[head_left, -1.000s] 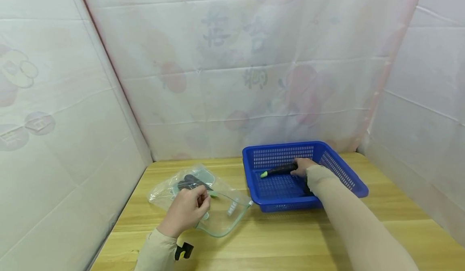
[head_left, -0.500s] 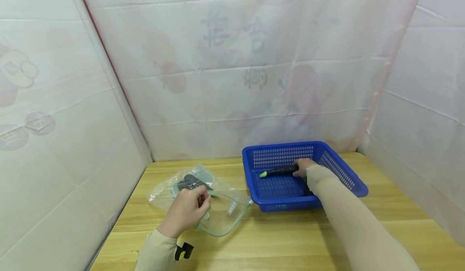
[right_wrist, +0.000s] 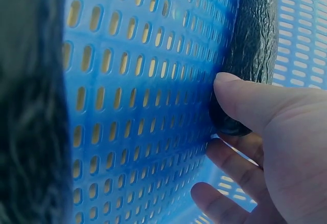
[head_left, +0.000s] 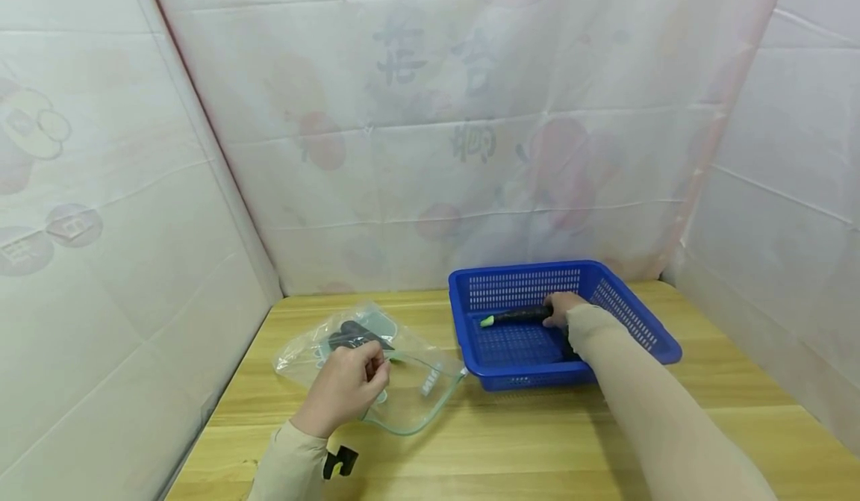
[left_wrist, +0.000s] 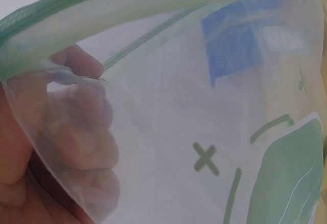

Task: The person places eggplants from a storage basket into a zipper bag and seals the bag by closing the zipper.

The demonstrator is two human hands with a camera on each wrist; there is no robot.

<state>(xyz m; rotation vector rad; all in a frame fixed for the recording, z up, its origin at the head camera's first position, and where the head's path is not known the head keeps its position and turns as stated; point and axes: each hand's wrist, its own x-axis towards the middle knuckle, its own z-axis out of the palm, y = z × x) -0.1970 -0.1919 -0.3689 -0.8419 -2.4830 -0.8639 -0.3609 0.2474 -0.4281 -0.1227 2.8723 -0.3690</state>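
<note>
My left hand (head_left: pixel 344 389) pinches the rim of a clear zip bag (head_left: pixel 413 415) with a green edge, lying on the table. In the left wrist view, fingers (left_wrist: pixel 84 147) show through the bag's film beside its open mouth. Dark eggplants (head_left: pixel 356 331) lie inside the bag. On the right, my right hand (head_left: pixel 561 310) reaches into a blue basket (head_left: pixel 517 378) and grips the blunt end of a long dark eggplant (head_left: pixel 516 316) with a pale green tip. The right wrist view shows its wrinkled skin (right_wrist: pixel 253 35) between thumb and fingers. Another dark eggplant (right_wrist: pixel 30 101) is close to that camera.
The wooden table (head_left: pixel 524 449) meets a white printed cloth (head_left: pixel 403 210) at the back, with more cloth on both sides. The basket's slotted walls stand around my right hand. The bag's right corner reaches near the basket's left side.
The eggplant and my right hand have shifted very slightly within the basket. My left hand keeps its place on the bag.
</note>
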